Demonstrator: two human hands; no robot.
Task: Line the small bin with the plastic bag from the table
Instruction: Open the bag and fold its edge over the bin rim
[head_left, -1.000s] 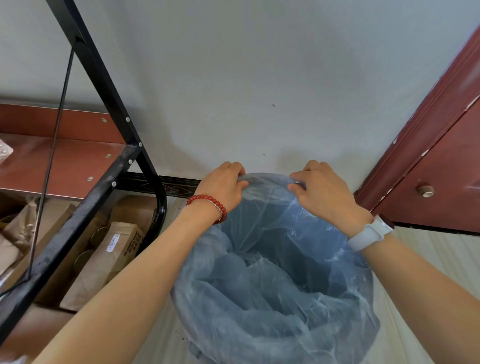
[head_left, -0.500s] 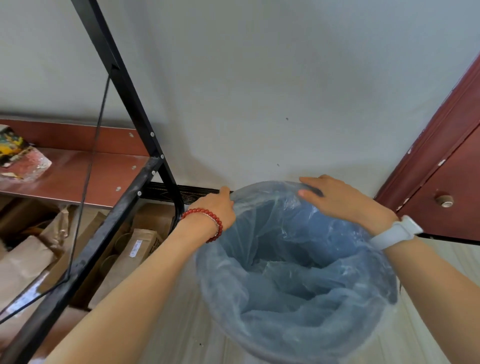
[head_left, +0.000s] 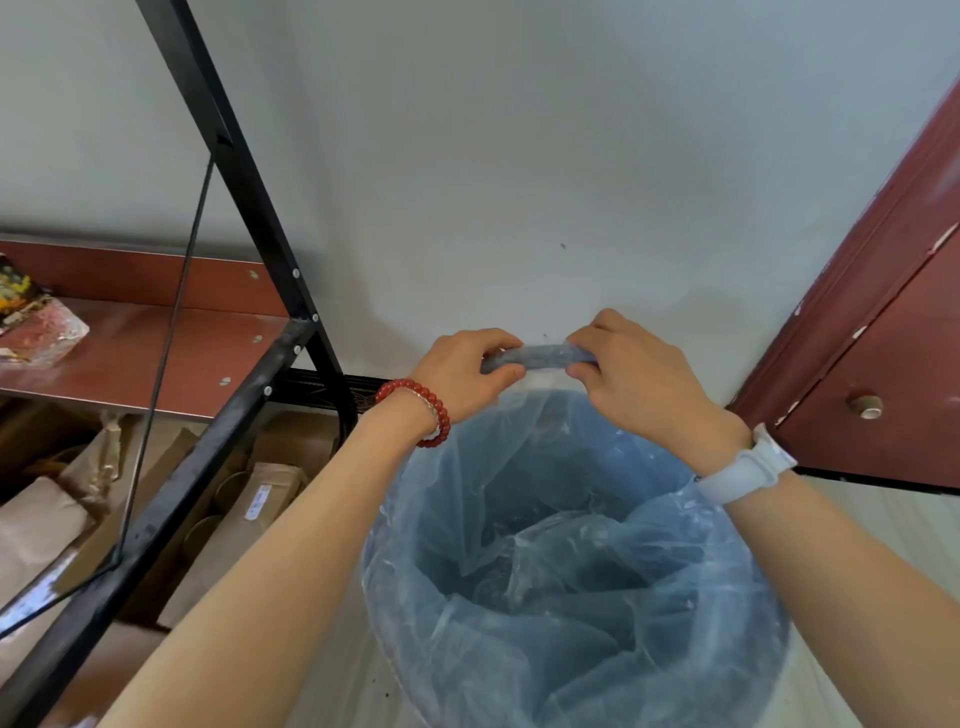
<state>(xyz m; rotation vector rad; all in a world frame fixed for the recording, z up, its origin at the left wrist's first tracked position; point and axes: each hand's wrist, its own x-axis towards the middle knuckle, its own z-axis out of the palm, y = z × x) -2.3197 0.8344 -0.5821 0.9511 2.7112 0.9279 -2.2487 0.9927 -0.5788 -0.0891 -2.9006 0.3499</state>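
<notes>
At the bin's (head_left: 769, 639) far rim, left hand (head_left: 464, 372) and right hand (head_left: 631, 378) both pinch the bag (head_left: 540, 356) edge; guessing folding it over the rim comes next.

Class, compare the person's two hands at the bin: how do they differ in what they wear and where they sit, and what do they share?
The left hand has a red bead bracelet on its wrist; the right hand has a white watch. The left hand sits nearer the black shelf frame, the right nearer the red door. Both pinch the same rolled edge of the blue plastic bag at the far rim, above the bin.
</notes>
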